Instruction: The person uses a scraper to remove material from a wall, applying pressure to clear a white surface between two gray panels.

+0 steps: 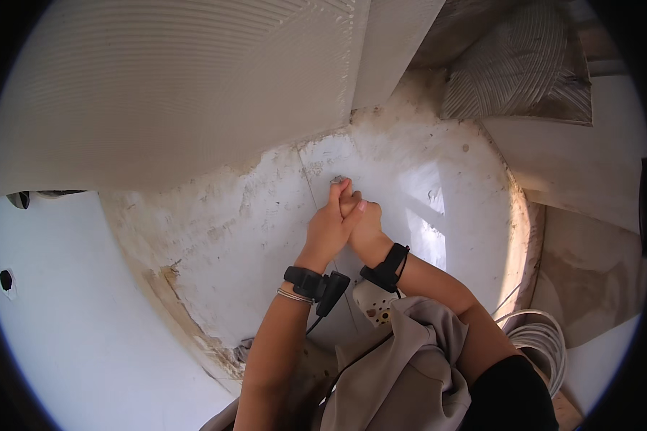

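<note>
My left hand [331,223] and my right hand [364,221] are brought together in front of me, with the fingers overlapping. A small greyish lump or crumpled piece [338,179] sits at the fingertips; its material is unclear. The left fingers close on it, while the right fingers are partly hidden behind the left ones, so whether they also grip it is unclear. Each wrist wears a black strap with a device. Below the hands lies a white, dirt-marked floor [269,215] with a thin seam.
A large panel with combed ridges [194,97] fills the upper left. Another ridged piece [523,75] is at upper right. A coiled pale cable [552,345] lies right of my arm. A white clog [371,303] shows below my wrists. The left white wall has a round hole [6,280].
</note>
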A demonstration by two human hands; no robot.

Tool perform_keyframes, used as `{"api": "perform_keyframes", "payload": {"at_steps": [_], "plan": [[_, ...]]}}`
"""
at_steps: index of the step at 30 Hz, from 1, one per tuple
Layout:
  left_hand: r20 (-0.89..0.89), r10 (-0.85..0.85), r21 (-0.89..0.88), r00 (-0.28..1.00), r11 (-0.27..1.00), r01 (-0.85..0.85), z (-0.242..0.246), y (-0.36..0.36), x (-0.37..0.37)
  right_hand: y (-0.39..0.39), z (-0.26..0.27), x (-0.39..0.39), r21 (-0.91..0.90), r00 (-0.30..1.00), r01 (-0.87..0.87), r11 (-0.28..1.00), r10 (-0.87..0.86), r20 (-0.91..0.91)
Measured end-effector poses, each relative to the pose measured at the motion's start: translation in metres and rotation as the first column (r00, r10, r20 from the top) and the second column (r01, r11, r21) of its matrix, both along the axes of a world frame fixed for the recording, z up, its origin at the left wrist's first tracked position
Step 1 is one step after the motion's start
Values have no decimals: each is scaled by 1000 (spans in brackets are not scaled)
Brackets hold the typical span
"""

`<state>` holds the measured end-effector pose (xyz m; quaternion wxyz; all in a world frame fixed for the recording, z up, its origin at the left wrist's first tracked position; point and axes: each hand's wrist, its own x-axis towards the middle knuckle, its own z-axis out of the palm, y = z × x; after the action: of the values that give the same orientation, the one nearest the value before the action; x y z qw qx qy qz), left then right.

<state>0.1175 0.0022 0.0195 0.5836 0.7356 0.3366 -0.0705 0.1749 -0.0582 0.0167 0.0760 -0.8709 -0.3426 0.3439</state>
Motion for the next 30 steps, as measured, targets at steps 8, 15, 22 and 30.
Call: {"api": "perform_keyframes", "payload": {"at_steps": [8,15,22,30], "plan": [[84,60,-41,995,998,-57,-11,27,20,19,-24,14,179,996,19,984,-33,77],[113,89,-235,990,970,-61,-2,11,-9,13,15,-7,156,995,67,985,-78,63],[172,120,-103,978,989,-104,-4,67,14,78,-38,1,396,985,53,917,-114,133],[-489,-179,-143,854,982,124,78,118,-73,74,-17,-51,348,909,-416,840,373,185]]}}
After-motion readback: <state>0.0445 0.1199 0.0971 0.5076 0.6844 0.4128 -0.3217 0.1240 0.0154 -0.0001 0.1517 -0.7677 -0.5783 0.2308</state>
